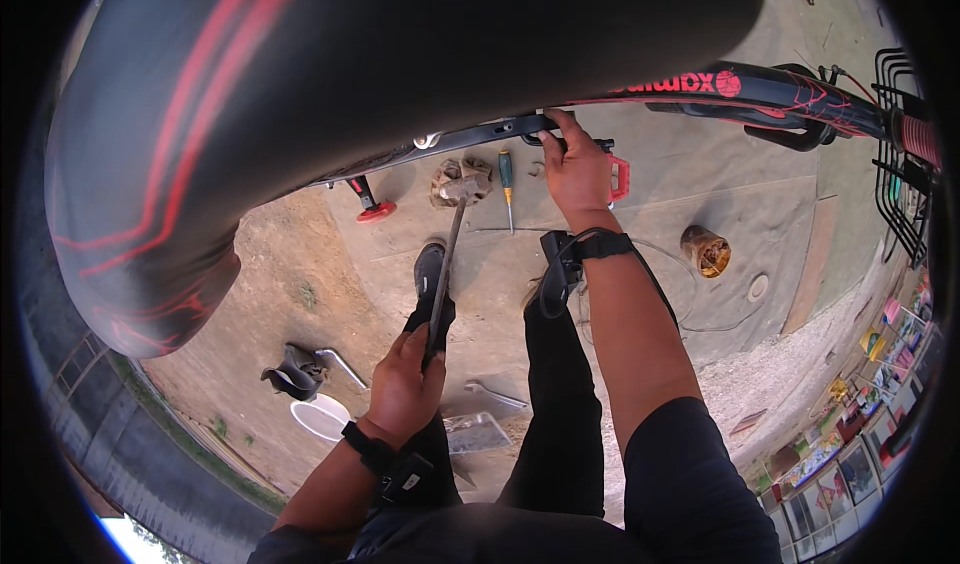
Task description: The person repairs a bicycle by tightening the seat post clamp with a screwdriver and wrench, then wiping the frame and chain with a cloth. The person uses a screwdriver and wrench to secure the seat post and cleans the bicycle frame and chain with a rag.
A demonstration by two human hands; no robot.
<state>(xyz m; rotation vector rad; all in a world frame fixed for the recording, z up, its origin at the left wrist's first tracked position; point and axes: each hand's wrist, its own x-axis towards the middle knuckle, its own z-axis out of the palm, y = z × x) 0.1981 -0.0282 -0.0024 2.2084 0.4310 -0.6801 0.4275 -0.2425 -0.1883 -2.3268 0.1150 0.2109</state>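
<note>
Left hand [403,384] gripping hammer [447,264] handle (head raised); right hand [577,169] clamped on black bicycle frame bar [480,136].

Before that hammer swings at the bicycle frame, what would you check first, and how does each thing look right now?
1. left hand gripping the hammer handle: ok.
2. right hand steadying the black bar of the bicycle frame: ok.
3. Right fingers away from the hammer head: ok, apart.
4. Screwdriver lying under the bar, out of the hammer's way: cannot tell.
5. Shoe beneath the hammer's path: not ok, close.
6. Exact strike spot: cannot tell.
</note>
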